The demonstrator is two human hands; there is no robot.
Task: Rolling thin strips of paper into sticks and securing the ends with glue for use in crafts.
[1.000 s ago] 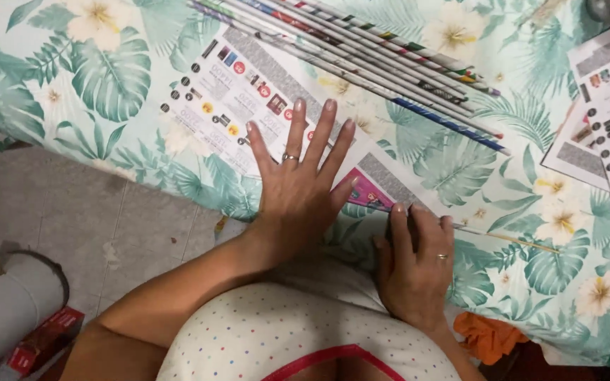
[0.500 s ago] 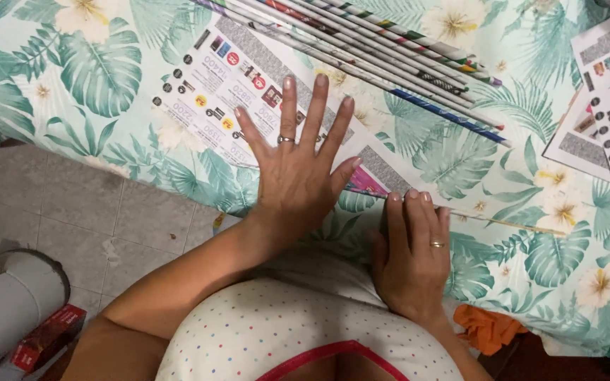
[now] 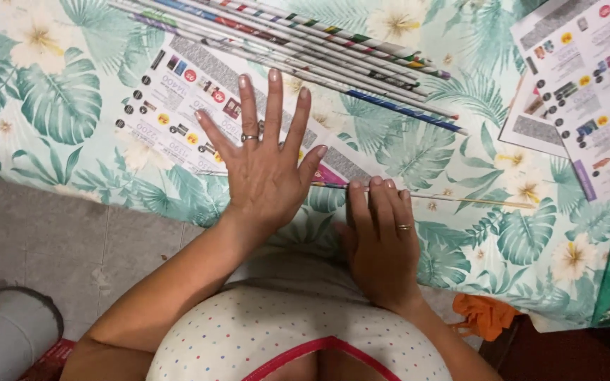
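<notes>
- progress looks early: left hand (image 3: 266, 173) flat, fingers spread, pinning catalogue strip (image 3: 199, 106) on bench (image 3: 51, 92).
- right hand (image 3: 379, 236) presses thin skewer (image 3: 460, 200) at strip's corner, grip closed on nothing.
- finished paper tubes (image 3: 333, 53) lie beyond; this strip is unrolled.

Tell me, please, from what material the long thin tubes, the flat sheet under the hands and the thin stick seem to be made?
The long tubes look like rolled printed paper: matte, with spiral colour stripes. The flat sheet under the left hand seems thin, slightly glossy catalogue paper, full of small pictures. The thin stick by the right hand looks like pale wood or bamboo, though this stays uncertain.
</notes>
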